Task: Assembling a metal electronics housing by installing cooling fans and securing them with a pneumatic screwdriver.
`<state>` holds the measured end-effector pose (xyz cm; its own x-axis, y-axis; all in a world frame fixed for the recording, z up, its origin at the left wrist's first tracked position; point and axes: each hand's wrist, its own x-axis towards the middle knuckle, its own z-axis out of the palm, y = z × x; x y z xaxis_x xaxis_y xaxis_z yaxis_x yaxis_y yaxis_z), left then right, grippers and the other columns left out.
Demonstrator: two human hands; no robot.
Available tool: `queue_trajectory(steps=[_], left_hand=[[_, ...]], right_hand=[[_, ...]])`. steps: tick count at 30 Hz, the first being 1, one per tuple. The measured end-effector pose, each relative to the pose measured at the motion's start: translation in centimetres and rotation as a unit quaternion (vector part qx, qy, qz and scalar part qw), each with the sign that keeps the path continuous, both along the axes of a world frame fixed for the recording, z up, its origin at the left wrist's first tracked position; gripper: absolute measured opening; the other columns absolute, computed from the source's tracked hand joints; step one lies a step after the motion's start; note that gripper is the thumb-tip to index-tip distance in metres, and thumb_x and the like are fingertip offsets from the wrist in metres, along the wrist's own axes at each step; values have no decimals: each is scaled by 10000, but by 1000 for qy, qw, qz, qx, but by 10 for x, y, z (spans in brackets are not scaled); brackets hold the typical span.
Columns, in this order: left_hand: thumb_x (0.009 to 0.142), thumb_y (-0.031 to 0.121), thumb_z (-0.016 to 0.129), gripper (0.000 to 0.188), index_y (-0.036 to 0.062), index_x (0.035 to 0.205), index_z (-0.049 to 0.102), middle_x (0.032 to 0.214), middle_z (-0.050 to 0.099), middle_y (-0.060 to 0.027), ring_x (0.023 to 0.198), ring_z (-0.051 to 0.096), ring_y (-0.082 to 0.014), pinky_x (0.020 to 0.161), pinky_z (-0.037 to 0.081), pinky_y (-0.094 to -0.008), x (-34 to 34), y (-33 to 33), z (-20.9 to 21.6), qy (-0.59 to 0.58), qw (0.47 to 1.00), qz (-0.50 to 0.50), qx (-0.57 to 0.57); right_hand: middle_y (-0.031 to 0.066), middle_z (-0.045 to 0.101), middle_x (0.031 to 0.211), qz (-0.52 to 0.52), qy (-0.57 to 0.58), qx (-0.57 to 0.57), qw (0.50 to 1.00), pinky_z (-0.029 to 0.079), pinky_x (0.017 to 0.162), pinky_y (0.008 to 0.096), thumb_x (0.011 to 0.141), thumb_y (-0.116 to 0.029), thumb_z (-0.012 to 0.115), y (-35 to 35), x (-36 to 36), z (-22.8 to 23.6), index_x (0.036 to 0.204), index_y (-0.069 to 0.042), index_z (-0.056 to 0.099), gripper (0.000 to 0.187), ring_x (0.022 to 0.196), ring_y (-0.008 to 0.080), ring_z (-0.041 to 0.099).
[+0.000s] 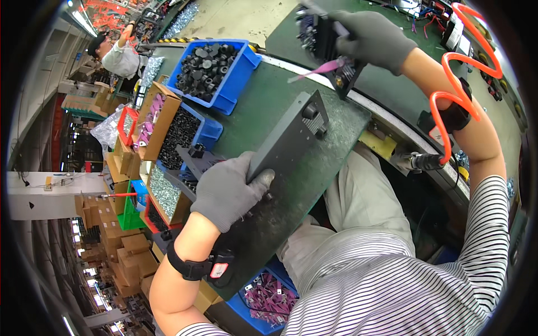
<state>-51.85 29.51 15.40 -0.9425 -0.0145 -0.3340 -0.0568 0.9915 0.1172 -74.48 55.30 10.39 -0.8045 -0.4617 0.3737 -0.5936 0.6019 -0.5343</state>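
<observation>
Dark housing (280, 134), near end in left fingers (242, 163) (gloved)

Cannot see the near end of the dark metal panel (288, 131), covered by the left hand (227, 190). Cannot make out the dark part (319, 39) at the right hand (372, 42), blurred and reaching the top edge, nor the smeared tip of the purple strip (320, 68). Cannot tell the small black pieces (178, 137) apart. Cannot see all of the striped shirt (386, 285), cut by the lower edge.
</observation>
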Motion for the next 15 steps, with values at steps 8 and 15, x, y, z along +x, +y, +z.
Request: queue_trajectory(steps=[8, 15], left_hand=[[891, 452, 565, 422, 57, 1032, 608, 834, 657, -202, 843, 640, -385, 743, 491, -471, 1, -4, -5, 16, 1000, -3, 10], [893, 457, 558, 422, 46, 976, 605, 835, 646, -201, 828, 633, -394, 712, 490, -481, 1, -7, -8, 26, 999, -4, 27]], right_hand=[[157, 637, 765, 25, 94, 107, 990, 492, 653, 387, 827, -386, 618, -53, 35, 8, 1193, -51, 525, 505, 705, 286, 638], [66, 620, 733, 148, -396, 9, 906, 435, 448, 259, 848, -491, 563, -49, 18, -1, 1002, -37, 611, 482, 575, 120, 600]])
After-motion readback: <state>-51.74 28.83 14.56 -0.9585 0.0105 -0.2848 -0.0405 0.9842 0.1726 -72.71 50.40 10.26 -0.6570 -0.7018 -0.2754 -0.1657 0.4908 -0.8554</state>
